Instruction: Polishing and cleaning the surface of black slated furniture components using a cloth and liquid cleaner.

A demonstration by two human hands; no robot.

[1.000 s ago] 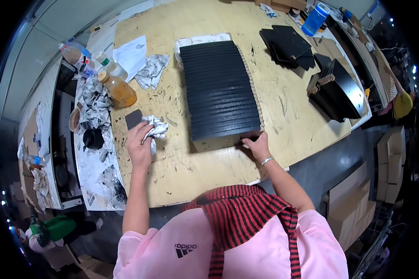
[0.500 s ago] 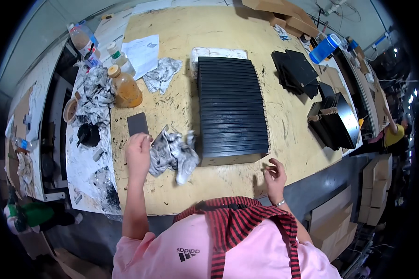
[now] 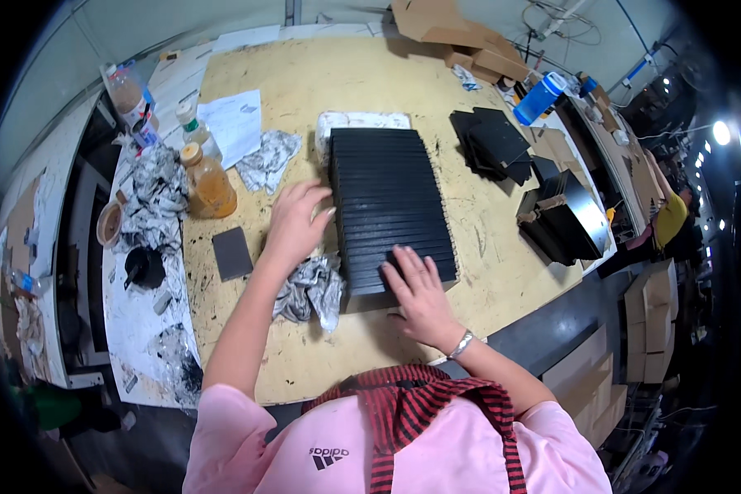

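Observation:
A long row of black panels (image 3: 387,193), set edge to edge, lies in the middle of the table. Beside its left edge is my left hand (image 3: 298,221), fingers apart, their tips at the row's side. My right hand (image 3: 418,298) rests on the row's near end with its fingers spread. Below my left wrist lies a crumpled, stained rag (image 3: 314,290). A dark grey rectangular block (image 3: 232,253) sits further left. Under the far end of the row shows a white, stained slab (image 3: 362,120).
On the left stand a bottle of orange liquid (image 3: 212,183), a heap of stained rags (image 3: 152,185) and a black cup (image 3: 145,267). To the right are stacked black plates (image 3: 492,146), more dark panels (image 3: 564,218) and a blue bottle (image 3: 538,99). A person (image 3: 671,216) is at far right.
My left hand has left the grey block and come to the row's left side. The right hand has moved from beside the row onto its near end. My view has shifted slightly.

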